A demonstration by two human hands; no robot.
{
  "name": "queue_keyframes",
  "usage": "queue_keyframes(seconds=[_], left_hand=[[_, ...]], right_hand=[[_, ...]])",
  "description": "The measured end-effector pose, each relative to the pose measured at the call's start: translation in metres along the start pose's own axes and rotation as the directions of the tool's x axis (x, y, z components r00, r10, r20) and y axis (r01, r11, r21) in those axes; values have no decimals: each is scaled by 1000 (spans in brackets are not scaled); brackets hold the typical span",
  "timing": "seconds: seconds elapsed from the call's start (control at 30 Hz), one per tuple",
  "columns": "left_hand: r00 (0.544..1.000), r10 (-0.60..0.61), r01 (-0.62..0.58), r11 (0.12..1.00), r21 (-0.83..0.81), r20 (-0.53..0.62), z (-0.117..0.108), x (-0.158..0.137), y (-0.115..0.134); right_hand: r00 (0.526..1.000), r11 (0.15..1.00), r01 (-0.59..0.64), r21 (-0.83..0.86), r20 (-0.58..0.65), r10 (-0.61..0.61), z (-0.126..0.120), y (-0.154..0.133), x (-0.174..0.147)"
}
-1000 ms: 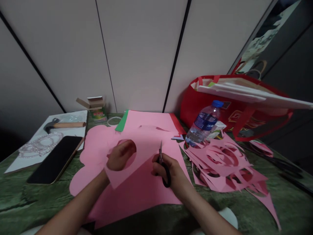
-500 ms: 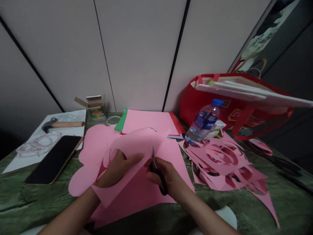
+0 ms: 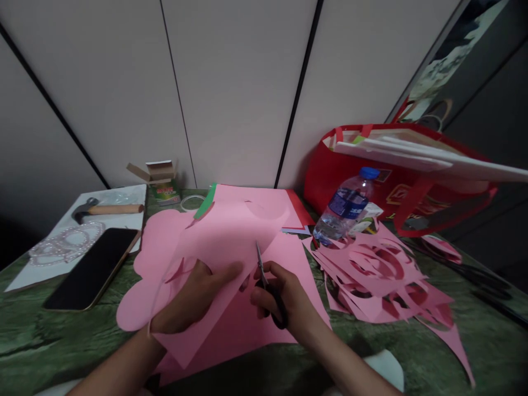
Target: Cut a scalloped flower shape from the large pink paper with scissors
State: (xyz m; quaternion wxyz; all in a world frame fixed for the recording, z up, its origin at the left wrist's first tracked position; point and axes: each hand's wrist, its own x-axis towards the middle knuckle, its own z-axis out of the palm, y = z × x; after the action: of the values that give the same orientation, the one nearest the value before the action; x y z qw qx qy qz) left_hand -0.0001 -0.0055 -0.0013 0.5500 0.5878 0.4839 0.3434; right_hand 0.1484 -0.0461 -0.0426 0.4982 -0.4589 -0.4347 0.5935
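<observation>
My left hand (image 3: 202,289) grips a partly cut sheet of pink paper (image 3: 231,231), its thumb lying on top and its other fingers hidden behind the sheet. A cut strip of the paper loops around my left wrist. In my right hand (image 3: 284,291) is a pair of scissors (image 3: 275,300) with black handles, my fingers wrapped round them. Their blades point away from me and look closed, at the near right edge of the held paper. Beneath lies a larger pink sheet (image 3: 247,330). Rounded pink cutouts (image 3: 142,305) rest left of the held sheet.
Pink paper scraps (image 3: 383,275) are heaped on the right, beside a leaning water bottle (image 3: 344,206) and a red bag (image 3: 330,159). On the left lie a phone (image 3: 93,269), a hammer (image 3: 111,209) and bead strings (image 3: 66,242). A small open box (image 3: 165,190) stands behind.
The held pink paper has turned and tilted, its far edge shifting and its near corner dropping lower. The scissors have moved slightly right and their blades now angle more to the left.
</observation>
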Motion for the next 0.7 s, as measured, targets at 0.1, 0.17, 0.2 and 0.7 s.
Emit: queue_keyframes(seconds=[0.1, 0.17, 0.2, 0.7], left_hand=[[998, 32, -29, 998, -53, 57, -2, 1, 1], [999, 45, -45, 997, -68, -2, -5, 4, 1], [998, 52, -54, 997, -60, -40, -7, 6, 1], [966, 68, -77, 997, 29, 249, -16, 3, 10]], right_hand=[[989, 1000, -15, -7, 147, 15, -9, -7, -3], [948, 997, -65, -38, 311, 73, -16, -13, -7], [924, 995, -94, -23, 369, 96, -20, -17, -10], [872, 998, -23, 56, 490, -8, -41, -24, -5]])
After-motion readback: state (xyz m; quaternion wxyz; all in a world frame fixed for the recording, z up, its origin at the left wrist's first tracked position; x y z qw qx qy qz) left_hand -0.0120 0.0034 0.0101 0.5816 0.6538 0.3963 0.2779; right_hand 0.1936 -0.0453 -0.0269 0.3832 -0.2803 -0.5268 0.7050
